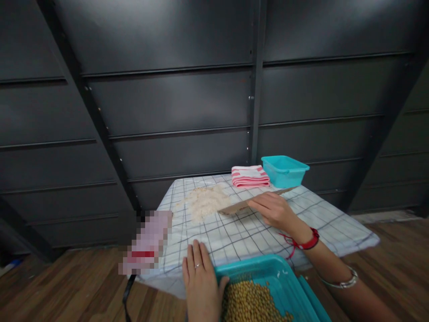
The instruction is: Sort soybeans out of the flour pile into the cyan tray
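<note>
Pinching cardboard (238, 207), right hand (275, 212); left hand (201, 284) flat at tablecloth (231, 239) edge, open room between.

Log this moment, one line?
right hand: holds brown cardboard strip | left hand: at turquoise plastic tray | pale powder: on white checked tablecloth

Single head-worn view, facing forward and down across the cloth-covered table (231, 237).
The viewpoint lies above the table's near side, close to it, so that the teal tray (248, 263) at the table's near edge is cropped by the lower border; the dark panelled wall (181, 103) rises beyond the table, and wooden floor (83, 290) shows to either side of it.
</note>
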